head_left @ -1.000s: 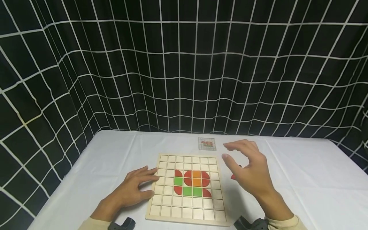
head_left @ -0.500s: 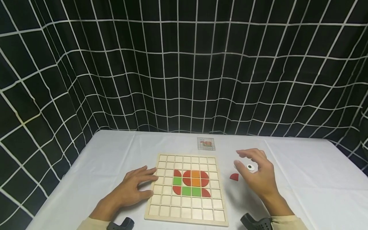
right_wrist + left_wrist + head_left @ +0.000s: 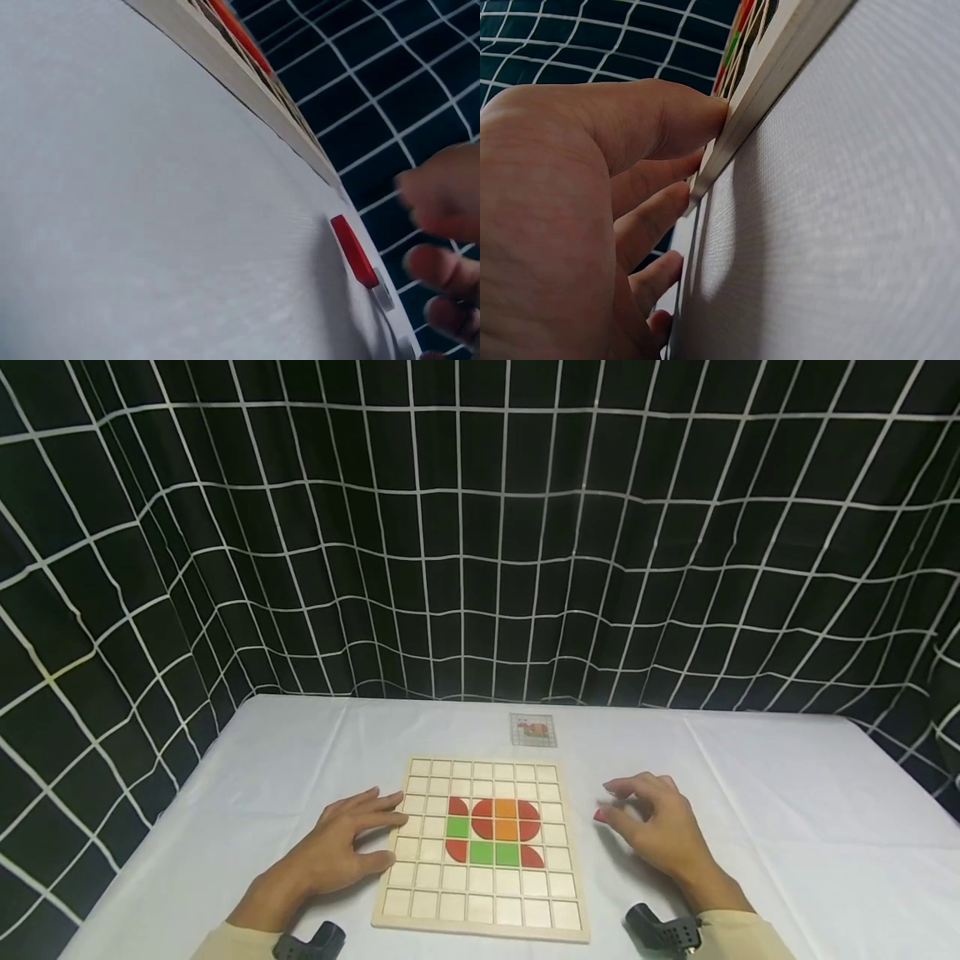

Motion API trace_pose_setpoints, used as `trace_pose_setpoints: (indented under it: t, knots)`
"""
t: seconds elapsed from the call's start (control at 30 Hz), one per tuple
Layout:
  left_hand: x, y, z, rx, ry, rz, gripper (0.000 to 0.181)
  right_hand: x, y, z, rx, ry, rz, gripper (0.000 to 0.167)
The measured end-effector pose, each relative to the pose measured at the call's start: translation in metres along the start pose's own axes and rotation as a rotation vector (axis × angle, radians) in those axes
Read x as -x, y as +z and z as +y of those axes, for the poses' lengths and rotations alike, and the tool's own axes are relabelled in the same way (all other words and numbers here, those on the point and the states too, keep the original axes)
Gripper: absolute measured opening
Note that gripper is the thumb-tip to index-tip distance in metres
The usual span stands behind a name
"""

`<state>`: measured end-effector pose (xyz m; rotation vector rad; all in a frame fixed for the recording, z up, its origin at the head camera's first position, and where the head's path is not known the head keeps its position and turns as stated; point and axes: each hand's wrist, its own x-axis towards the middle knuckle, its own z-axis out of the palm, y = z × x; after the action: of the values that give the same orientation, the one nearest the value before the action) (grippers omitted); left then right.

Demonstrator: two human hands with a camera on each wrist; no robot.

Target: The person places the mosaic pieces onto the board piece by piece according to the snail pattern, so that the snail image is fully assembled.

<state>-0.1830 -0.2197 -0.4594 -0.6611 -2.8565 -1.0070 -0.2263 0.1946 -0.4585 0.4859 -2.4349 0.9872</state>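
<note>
A wooden grid board lies on the white-covered table, with red, green and orange tiles set in its squares. My left hand rests against the board's left edge, thumb and fingertips touching the frame. Right of the board, my right hand hovers over a red quarter-circle tile, mostly hidden by the thumb. In the right wrist view, that red tile lies on the cloth, apart from the thumb and fingers. A white piece lies just beyond it, hidden by the hand in the head view.
A small picture card with a grid and a red-orange figure lies behind the board. Black cloth with white grid lines hangs around the table's back and sides. White tablecloth extends to the right.
My right hand has moved down and nearer the red tile, covering the white eye piece seen half a second ago. Its thumb and fingers have drawn slightly closer together. The left hand stays at the board.
</note>
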Motion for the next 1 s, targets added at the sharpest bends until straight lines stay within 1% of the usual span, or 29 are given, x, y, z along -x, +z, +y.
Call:
trace_pose_setpoints:
  t: [0.13,0.27,0.37,0.5,0.63,0.77,0.87,1.0]
  knots:
    - [0.0,-0.001,0.0,0.006,0.022,0.005,0.042,0.002,0.002,0.004,0.052,-0.025,-0.06,0.025]
    - [0.001,-0.002,0.001,0.019,0.015,0.003,0.042,0.002,0.002,0.003,0.095,-0.029,-0.135,0.025]
    - [0.001,-0.002,0.001,0.019,0.017,0.005,0.042,0.001,0.002,0.001,0.118,-0.022,-0.16,0.026]
    - [0.0,-0.001,0.0,0.013,0.018,0.006,0.042,0.001,0.001,-0.001,0.149,0.003,-0.161,0.026]
    - [-0.001,0.0,-0.001,0.008,0.013,0.004,0.042,0.003,0.0,-0.003,0.172,0.021,-0.166,0.018]
    - [-0.001,-0.001,-0.002,0.003,0.012,0.003,0.042,0.003,0.0,-0.004,0.17,0.004,-0.159,0.015]
    - [-0.001,-0.001,-0.001,0.0,0.012,0.002,0.042,0.003,0.001,-0.004,0.158,-0.015,-0.142,0.016]
    - [0.0,0.0,0.0,0.015,-0.005,0.002,0.042,0.003,0.0,-0.006,0.145,-0.066,-0.072,0.021]
